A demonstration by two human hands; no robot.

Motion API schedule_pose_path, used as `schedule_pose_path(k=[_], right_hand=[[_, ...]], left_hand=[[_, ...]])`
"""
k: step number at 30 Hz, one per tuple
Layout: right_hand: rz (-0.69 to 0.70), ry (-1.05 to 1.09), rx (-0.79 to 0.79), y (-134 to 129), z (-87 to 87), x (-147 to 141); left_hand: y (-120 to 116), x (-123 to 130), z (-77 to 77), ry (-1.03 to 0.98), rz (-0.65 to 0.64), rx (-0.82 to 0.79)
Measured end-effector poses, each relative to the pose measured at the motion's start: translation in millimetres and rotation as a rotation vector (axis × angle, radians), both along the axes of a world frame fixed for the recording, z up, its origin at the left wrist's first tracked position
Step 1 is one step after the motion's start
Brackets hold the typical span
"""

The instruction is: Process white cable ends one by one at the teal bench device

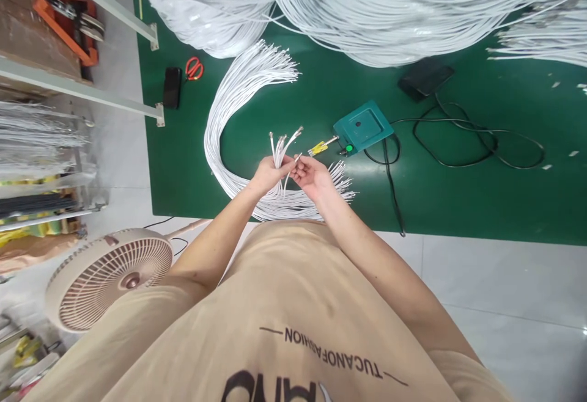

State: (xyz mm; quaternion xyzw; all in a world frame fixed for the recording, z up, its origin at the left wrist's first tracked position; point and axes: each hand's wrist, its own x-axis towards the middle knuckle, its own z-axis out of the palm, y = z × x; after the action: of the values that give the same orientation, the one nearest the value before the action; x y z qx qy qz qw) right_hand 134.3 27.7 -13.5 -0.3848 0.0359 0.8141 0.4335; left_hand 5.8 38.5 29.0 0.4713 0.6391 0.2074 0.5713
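My left hand [271, 173] is closed round a small bunch of white cables [279, 153], whose tips fan out above the fingers. Close beside it, my right hand [312, 177] pinches the end of one white cable, and the fingertips of both hands nearly meet. Below and behind the hands a thick bundle of white cables [214, 115] curves in a C on the green table. Just right of my hands is a teal box-shaped device [364, 126] with a green button and a shaft. A yellow piece [317, 148] sits at the shaft's end.
Big heaps of white cables [403, 11] cover the table's far side. A black phone [172, 88] and red-handled scissors [194, 68] lie at left. A black pedal-like block [425, 78] with black cords [452, 160] is at right. A fan [114, 277] stands left of the table [504, 206].
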Motion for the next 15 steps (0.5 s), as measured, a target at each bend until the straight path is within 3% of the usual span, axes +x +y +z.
schedule_pose_path(k=[4, 10, 15], right_hand=[[0.014, -0.188, 0.111, 1.4, 4.0, 4.7], [0.201, -0.486, 0.380, 14.0, 8.2, 21.7], [0.220, -0.513, 0.342, 15.7, 4.5, 24.3]], left_hand=[[0.2, 0.4, 1.4, -0.071, -0.001, -0.024], [0.4, -0.2, 1.4, -0.116, -0.004, -0.095], [-0.9, -0.6, 2.9, -0.136, 0.011, -0.092]])
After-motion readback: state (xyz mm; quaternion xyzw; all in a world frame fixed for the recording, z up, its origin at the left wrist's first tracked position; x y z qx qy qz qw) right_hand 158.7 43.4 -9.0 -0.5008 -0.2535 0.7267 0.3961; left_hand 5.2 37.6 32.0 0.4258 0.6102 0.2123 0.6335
